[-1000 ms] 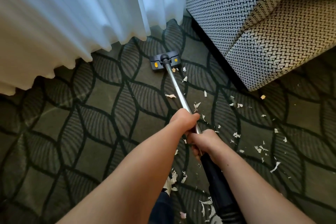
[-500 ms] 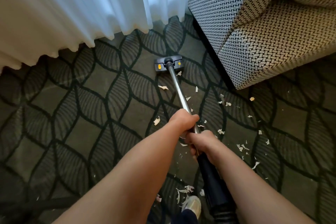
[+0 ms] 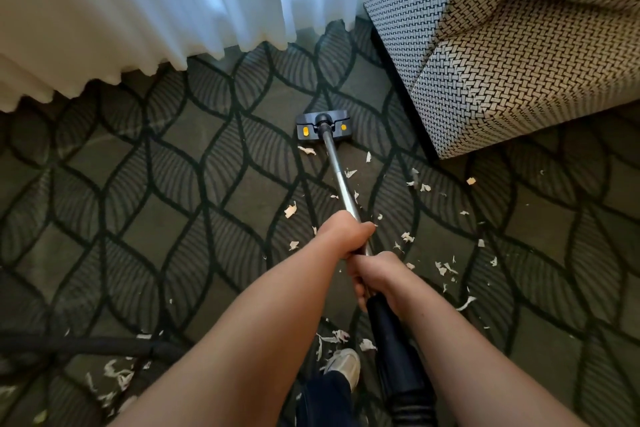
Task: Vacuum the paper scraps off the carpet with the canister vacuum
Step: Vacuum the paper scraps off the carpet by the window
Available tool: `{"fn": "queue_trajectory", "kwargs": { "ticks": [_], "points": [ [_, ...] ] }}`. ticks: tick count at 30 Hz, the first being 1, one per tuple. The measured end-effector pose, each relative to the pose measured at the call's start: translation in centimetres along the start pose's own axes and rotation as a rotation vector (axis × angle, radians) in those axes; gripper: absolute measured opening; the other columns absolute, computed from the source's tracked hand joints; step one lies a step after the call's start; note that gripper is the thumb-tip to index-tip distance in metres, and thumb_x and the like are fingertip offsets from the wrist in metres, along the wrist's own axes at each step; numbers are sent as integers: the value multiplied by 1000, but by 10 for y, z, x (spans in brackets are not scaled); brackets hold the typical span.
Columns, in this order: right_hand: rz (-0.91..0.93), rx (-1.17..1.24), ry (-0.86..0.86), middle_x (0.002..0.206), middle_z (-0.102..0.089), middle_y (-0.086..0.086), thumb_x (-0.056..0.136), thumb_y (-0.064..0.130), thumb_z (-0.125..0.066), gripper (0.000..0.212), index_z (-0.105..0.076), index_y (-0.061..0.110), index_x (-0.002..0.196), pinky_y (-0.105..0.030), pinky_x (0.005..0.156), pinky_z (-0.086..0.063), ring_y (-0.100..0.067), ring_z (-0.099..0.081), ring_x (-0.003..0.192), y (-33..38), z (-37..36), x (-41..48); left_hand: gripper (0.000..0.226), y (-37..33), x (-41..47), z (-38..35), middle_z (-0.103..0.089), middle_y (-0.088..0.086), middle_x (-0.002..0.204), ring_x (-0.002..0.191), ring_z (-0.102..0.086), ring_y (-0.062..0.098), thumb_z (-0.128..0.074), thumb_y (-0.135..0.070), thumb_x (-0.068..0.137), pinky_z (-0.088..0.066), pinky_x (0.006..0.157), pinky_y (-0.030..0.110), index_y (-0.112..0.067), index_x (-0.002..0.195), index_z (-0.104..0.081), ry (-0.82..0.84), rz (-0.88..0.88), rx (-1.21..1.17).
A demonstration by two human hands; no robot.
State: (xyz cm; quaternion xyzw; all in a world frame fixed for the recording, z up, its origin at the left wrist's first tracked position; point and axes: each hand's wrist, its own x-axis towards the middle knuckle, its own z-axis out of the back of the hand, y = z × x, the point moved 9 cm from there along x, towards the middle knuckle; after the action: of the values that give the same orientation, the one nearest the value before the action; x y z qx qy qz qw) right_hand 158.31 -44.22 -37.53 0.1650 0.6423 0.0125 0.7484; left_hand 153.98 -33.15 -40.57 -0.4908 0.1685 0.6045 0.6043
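Grip: left hand (image 3: 346,232) and right hand (image 3: 377,274) clasp wand (image 3: 337,170); floor head (image 3: 322,125) should draw slowly over nearby scraps (image 3: 290,210).

White paper scraps (image 3: 290,211) litter patterned carpet (image 3: 138,184) near vacuum head (image 3: 308,125).

Single head-worn wide-angle view, looking forward and steeply down, close over forearms, carpet (image 3: 145,191) filling frame.
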Motion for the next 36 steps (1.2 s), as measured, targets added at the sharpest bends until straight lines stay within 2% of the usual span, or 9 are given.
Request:
{"fn": "queue_trajectory", "kwargs": {
  "ticks": [3, 11, 13, 16, 20, 24, 27, 31, 36],
  "points": [
    [-12, -3, 15, 42, -44, -6, 86, 9, -53, 14, -52, 6, 72, -20, 41, -39, -17, -39, 34, -13, -8, -7, 34, 11, -9, -3, -58, 5, 88, 92, -62, 28, -54, -42, 90, -44, 71, 29, -9, 98, -57, -17, -8, 0],
    [-37, 31, 10, 44, -42, -6, 84, 5, -49, 18, -49, 8, 66, -17, 40, -39, -14, -36, 29, -50, -48, -26, 29, 57, -39, -8, -52, 0, 71, 72, -54, 22, -54, -38, 89, -39, 62, 28, -11, 79, -52, -25, -34, 29],
    [-36, 44, 7, 46, -42, -6, 81, 3, -48, 16, -49, 8, 66, -19, 40, -39, -15, -37, 31, -61, -63, -29, 29, 73, -45, -8, -51, 0, 71, 70, -53, 20, -54, -39, 89, -38, 59, 28, -11, 82, -52, -19, -45, 32],
    [-27, 53, 1, 46, -43, -7, 79, 1, -48, 14, -50, 6, 66, -21, 40, -40, -16, -37, 34, -75, -87, -34, 30, 97, -55, -4, -53, 1, 75, 80, -57, 25, -55, -41, 89, -43, 67, 29, -11, 88, -54, -22, -57, 36],
    [-9, 69, 3, 47, -43, -7, 82, 3, -48, 17, -50, 6, 65, -26, 45, -41, -18, -38, 39, -90, -114, -43, 29, 124, -68, -3, -54, 3, 79, 84, -57, 27, -53, -39, 90, -42, 69, 29, -10, 88, -53, -9, -78, 78],
    [-18, 81, -15, 44, -43, -6, 83, 4, -48, 20, -50, 6, 63, -24, 43, -40, -17, -39, 38, -108, -132, -53, 28, 142, -84, -3, -49, 2, 79, 82, -53, 26, -52, -40, 91, -41, 70, 29, -12, 91, -51, 7, -104, 108],
    [-27, 72, -17, 43, -43, -6, 86, 6, -49, 23, -50, 7, 63, -22, 40, -39, -15, -39, 36, -123, -142, -61, 29, 157, -94, -9, -54, 4, 82, 81, -54, 26, -52, -39, 90, -41, 69, 29, -10, 88, -53, 30, -111, 110],
    [-44, 84, -22, 44, -43, -5, 87, 5, -49, 23, -51, 7, 64, -21, 39, -39, -15, -39, 36, -150, -155, -71, 29, 180, -110, -20, -52, 1, 75, 80, -54, 24, -53, -40, 90, -42, 70, 30, -11, 88, -52, 47, -106, 92],
    [-51, 78, -37, 43, -44, -7, 83, 4, -48, 18, -53, 4, 66, -21, 41, -40, -16, -40, 35, -180, -167, -78, 28, 203, -130, -34, -56, 5, 85, 82, -54, 25, -52, -38, 90, -41, 69, 29, -10, 89, -53, 54, -97, 104]
  ]
}}
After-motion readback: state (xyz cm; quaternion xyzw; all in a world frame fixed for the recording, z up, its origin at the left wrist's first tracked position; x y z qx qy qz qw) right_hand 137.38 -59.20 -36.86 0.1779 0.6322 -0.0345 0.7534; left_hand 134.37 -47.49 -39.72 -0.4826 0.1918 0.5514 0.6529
